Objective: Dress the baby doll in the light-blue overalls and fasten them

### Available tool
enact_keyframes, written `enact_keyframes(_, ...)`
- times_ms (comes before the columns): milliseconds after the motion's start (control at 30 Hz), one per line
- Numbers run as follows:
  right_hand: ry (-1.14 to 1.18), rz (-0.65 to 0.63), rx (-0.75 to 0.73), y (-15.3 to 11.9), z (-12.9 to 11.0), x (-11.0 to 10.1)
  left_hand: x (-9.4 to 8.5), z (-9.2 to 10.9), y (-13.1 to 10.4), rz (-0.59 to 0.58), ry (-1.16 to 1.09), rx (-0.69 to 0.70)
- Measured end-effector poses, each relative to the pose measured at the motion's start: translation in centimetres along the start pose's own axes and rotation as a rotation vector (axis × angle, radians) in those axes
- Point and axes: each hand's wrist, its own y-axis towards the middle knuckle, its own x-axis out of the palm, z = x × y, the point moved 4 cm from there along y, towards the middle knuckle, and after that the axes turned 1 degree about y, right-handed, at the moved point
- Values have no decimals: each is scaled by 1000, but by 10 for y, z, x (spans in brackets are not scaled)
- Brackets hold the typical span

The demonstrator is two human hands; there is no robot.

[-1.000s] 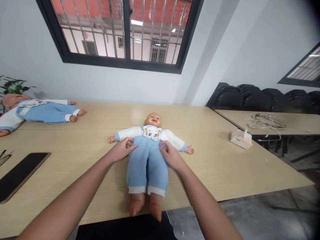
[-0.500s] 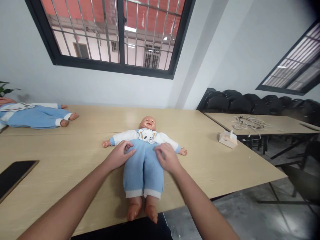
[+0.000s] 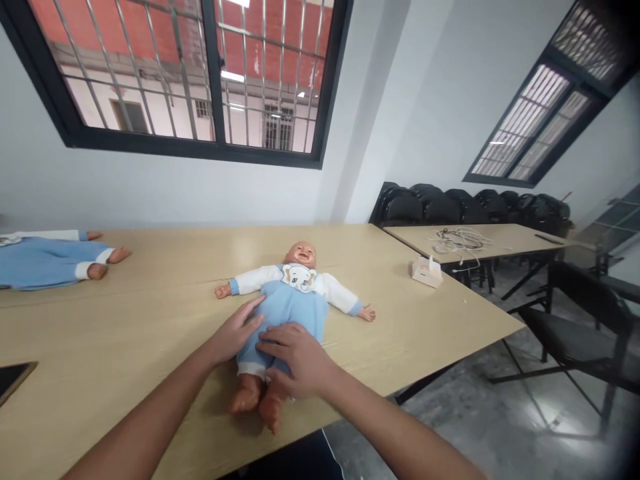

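Observation:
A baby doll (image 3: 295,303) in a white-sleeved blue knit outfit with an elephant face on the chest lies on its back on the table, arms spread and bare feet toward me. My left hand (image 3: 237,337) rests along the doll's hip on the left, fingers stretched out and thumb apart. Across the doll's thighs lies my right hand (image 3: 300,357), its fingers spread over the blue trousers and its thumb lower, by the white cuff. That hand hides much of the leg on the right.
A second, similarly dressed doll (image 3: 50,257) lies at the left on the table (image 3: 165,300). A dark flat object (image 3: 15,380) is at the left edge. A tissue box (image 3: 427,271) stands right, cables (image 3: 460,240) lie on another table, and a folding chair (image 3: 575,320) stands beyond.
My right hand has moved down and left from the doll's waist onto its thighs. The doll's legs now slant left. The view has turned right.

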Motion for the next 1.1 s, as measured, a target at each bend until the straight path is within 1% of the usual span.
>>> enact_keyframes(67,-44,40,72,6,8,4,-10,-4,2,71,-5,-41)
enact_keyframes(133,-90,76,128,14,25,6,-24,-12,5,178,-2,-90)
enact_keyframes(233,-157,124,202,30,66,2,-43,-28,8,306,19,-146)
enact_keyframes(300,-219,140,267,42,104,-9,-50,-38,9,325,69,-168)
enact_keyframes(367,-310,136,356,51,147,-24,-51,-45,10,298,128,-174)
enact_keyframes(433,-394,135,451,59,192,-43,-47,-48,10,253,175,-162)
enact_keyframes(600,-488,167,631,68,297,-91,-31,-44,11,106,280,-53)
enact_keyframes(700,-545,192,757,66,352,-118,-27,-38,11,39,339,5)
enact_keyframes(800,-605,247,883,59,396,-141,-24,-35,13,9,377,6)
enact_keyframes(867,-642,305,960,53,416,-152,-22,-32,14,7,394,8)
enact_keyframes(933,-669,363,1005,50,425,-159,-21,-29,15,10,404,14)
enact_keyframes(1000,-691,417,1011,51,423,-159,-20,-26,15,20,404,13)
enact_keyframes(1100,-707,461,918,53,400,-144,-20,-21,15,42,390,5)
